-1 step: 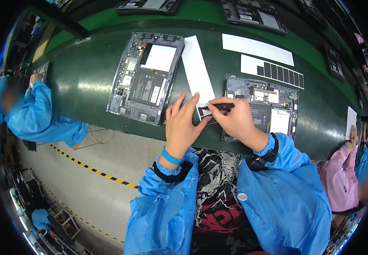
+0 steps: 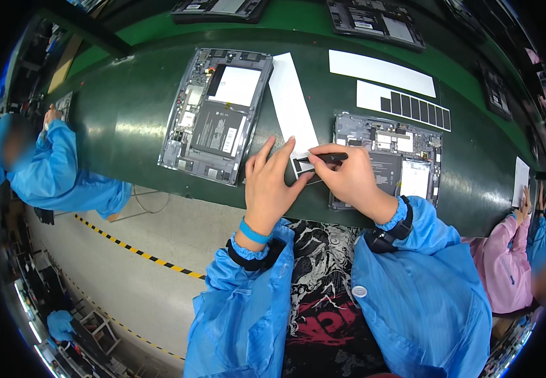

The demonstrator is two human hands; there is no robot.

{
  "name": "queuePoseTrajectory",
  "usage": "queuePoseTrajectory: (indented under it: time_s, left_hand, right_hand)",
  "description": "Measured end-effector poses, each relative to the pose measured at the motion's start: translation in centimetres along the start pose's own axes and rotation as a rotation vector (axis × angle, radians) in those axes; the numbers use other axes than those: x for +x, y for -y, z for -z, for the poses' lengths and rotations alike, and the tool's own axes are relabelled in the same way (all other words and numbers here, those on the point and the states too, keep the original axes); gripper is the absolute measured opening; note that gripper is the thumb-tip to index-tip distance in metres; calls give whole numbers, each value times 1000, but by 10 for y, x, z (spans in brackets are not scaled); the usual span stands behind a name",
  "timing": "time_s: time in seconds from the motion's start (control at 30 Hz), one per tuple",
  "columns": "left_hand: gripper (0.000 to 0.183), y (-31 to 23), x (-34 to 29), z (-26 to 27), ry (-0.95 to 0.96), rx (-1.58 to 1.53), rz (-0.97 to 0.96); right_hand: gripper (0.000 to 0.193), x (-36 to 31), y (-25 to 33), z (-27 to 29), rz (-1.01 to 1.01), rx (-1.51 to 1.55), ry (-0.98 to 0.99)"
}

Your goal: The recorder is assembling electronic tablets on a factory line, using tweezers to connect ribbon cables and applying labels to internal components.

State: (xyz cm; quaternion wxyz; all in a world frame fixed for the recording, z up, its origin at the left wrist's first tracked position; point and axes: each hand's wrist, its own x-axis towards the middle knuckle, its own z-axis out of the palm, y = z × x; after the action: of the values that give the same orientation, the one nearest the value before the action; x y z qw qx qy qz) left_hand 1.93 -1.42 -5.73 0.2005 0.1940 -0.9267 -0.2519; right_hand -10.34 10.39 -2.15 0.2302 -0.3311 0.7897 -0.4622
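Glossy white paper, a long backing strip [image 2: 292, 104] near the tabletop's [image 2: 128, 126] near edge, lies flat under your spread left hand [image 2: 272, 184], while your right hand [image 2: 347, 179] stays pinched on slim black tweezers [image 2: 329, 158] at its dark end, nothing moved since.

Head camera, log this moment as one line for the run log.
left hand: pressing down white strip | right hand: holding black tweezers at strip's near end | opened tablet under right hand | second opened tablet left
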Motion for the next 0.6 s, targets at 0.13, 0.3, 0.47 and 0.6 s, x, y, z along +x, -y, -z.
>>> queuePoseTrajectory:
  time_s: [0.13,0.3,0.47,0.6]
  left_hand:
    - [62,-5,4,4,19,-13,43]
    - [54,-6,2,17,113,47,-17]
    - [20,-63,36,19,-44,-15,-121]
    - [35,-131,66,-28,230,-304,-386]
  right_hand:
    - [15,-8,-1,14,-91,431,31]
    - [12,-36,-23,113,-80,577,-225]
    - [18,-43,-79,192,-206,501,-477]
    - [19,-27,-97,198,-210,594,-403]
